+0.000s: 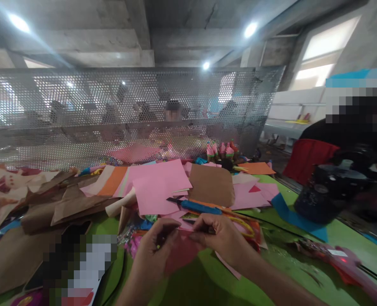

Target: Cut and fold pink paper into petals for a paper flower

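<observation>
While fingers (206, 238) hold it, dusky-red sheet (181, 255), flat, blurred edges.

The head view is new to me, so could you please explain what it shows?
There is no machine here: a camera worn on a person's head looks forward and down at two bare hands. The left hand and right hand pinch a thin reddish piece between them, above a green table. Beyond them lie a blue-handled cutter, pink sheets and brown paper. To the right lies a pink tool with a red light. A perforated screen stands behind.
</observation>
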